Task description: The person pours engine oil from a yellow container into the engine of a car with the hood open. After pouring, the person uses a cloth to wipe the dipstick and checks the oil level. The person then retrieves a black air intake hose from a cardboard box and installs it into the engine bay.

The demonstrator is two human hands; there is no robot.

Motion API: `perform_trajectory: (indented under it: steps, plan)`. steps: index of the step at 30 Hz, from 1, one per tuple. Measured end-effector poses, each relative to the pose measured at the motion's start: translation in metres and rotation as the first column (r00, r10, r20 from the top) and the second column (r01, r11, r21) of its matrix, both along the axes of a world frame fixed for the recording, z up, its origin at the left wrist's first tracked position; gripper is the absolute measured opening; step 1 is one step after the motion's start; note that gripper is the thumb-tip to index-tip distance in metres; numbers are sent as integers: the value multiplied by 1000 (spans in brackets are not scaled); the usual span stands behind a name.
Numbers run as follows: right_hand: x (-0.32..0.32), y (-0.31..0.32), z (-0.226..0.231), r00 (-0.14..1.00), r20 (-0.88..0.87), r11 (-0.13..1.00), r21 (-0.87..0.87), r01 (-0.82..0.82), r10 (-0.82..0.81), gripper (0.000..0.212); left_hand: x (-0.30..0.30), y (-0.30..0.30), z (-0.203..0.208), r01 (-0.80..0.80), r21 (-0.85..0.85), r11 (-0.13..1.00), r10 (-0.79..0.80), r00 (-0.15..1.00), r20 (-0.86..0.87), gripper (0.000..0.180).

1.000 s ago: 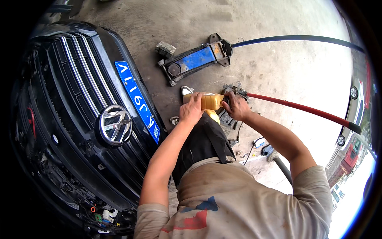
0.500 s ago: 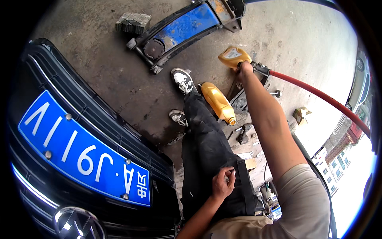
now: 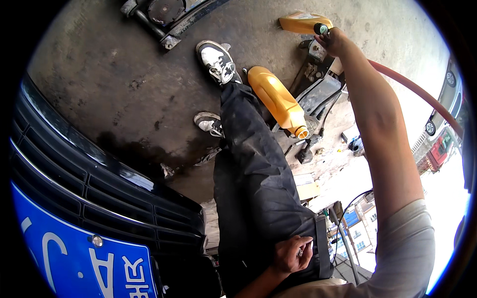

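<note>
Fingers (image 3: 320, 42) of a person's right hand (image 3: 337, 42) bend at the capped neck of a yellow jug (image 3: 302, 22) at one o'clock, near the view's top edge; whether they grip it or merely touch it cannot be told. At five o'clock the left hand (image 3: 293, 254) curls inward against dark trousers (image 3: 261, 164); whether it holds something small is unclear. Nearer the centre, also toward one o'clock, an uncapped yellow bottle (image 3: 273, 94) lies just beside a black-and-white shoe (image 3: 213, 58), mouth pointing to five o'clock. Dark metal equipment (image 3: 315, 64) sits between the two containers and the right forearm, from behind which a red pole (image 3: 415, 89) arcs to three o'clock. A dark car (image 3: 109, 193) with a blue plate (image 3: 74, 253) fills the edge from seven to nine o'clock. Stained concrete floor (image 3: 114, 74) spreads at ten o'clock between bumper and shoe, up to a floor jack (image 3: 166, 12) cut off at eleven. Pale ground stretches at two o'clock toward parked vehicles near three.
</note>
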State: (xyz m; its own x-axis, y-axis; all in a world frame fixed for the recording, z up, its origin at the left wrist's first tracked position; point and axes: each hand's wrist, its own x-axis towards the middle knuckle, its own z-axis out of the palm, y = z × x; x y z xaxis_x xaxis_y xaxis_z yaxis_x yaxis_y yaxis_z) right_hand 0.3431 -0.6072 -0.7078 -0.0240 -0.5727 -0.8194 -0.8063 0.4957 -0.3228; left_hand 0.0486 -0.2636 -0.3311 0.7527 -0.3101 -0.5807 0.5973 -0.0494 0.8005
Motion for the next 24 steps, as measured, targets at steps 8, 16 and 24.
perform_trajectory:
  steps: [8, 16, 24]
  plan:
    - [-64, 65, 69, 976, -58, 965, -148, -216, 210, 30, -13, -2, 4, -196, 47, 979, 199, 977, -79, 28]
    - [-126, 224, 308, 668, 391, 715, 35, -698, 633, 31, 24, 41, 44, -435, 140, 890, 448, 890, -85, 46]
    - [-46, 338, 646, -20, 925, -166, 47, -985, 380, 31, 137, 116, 307, -652, 313, 691, 395, 703, 591, 46]
